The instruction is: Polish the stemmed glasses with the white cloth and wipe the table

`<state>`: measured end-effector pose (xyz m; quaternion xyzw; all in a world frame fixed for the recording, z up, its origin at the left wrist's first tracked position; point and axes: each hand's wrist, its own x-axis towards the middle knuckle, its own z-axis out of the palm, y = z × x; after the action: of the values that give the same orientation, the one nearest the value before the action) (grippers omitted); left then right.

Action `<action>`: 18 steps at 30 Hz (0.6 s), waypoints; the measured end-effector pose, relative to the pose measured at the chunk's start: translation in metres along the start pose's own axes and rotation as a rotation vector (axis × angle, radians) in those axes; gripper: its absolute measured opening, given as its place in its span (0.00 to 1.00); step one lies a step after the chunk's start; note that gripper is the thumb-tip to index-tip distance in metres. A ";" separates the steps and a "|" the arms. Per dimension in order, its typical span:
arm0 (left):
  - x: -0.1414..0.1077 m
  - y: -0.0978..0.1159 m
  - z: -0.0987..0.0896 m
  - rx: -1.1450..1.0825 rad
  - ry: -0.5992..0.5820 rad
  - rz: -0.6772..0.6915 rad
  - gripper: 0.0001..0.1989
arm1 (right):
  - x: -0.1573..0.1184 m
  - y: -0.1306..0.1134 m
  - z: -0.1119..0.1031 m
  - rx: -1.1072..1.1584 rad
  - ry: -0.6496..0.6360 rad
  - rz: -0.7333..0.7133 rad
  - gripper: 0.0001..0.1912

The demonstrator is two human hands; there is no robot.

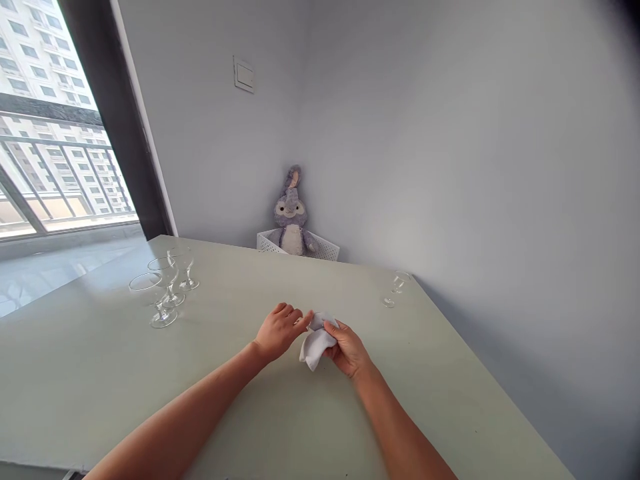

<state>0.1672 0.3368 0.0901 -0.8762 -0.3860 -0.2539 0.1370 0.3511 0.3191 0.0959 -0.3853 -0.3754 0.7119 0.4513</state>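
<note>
In the middle of the table, a crumpled white cloth [317, 348] is gripped by my right hand [346, 348], thumb on top and fingers beneath. Its lower part hangs loose in a fold. My left hand [283, 330] is at the cloth's upper left edge, with the fingers curled and one fingertip reaching the edge. What this hand pinches is hidden. A greyish, rounded patch shows at the cloth's top; whether clear glass lies there, I cannot tell.
Three clear stemmed glasses [163, 316] stand upright at the table's left. A smaller stemmed glass [399, 283] is near the right edge. Behind the pale green table [240, 427], a plush rabbit [291, 220] sits in a white perforated basket [327, 249] by the wall corner.
</note>
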 end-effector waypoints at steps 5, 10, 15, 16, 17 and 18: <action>0.000 -0.007 -0.008 -0.508 -0.229 -0.286 0.20 | -0.010 -0.019 -0.008 -0.347 -0.215 -0.136 0.15; 0.002 -0.004 -0.026 -1.257 -0.757 -0.312 0.24 | -0.025 -0.041 -0.017 -0.531 -0.451 -0.129 0.13; 0.004 0.010 -0.022 -0.756 -0.346 -0.301 0.21 | -0.012 -0.030 -0.021 -0.310 -0.248 -0.104 0.14; 0.003 0.012 -0.019 -0.576 -0.226 -0.279 0.21 | -0.008 -0.024 -0.020 -0.236 -0.177 -0.086 0.14; 0.003 0.013 -0.016 -0.428 -0.141 -0.250 0.22 | -0.004 -0.019 -0.018 -0.169 -0.119 -0.068 0.15; 0.003 0.013 -0.013 -0.329 -0.101 -0.223 0.22 | -0.001 -0.014 -0.016 -0.122 -0.083 -0.059 0.16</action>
<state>0.1744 0.3238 0.1019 -0.8502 -0.4403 -0.2831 -0.0564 0.3711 0.3254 0.1019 -0.3711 -0.4476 0.6894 0.4320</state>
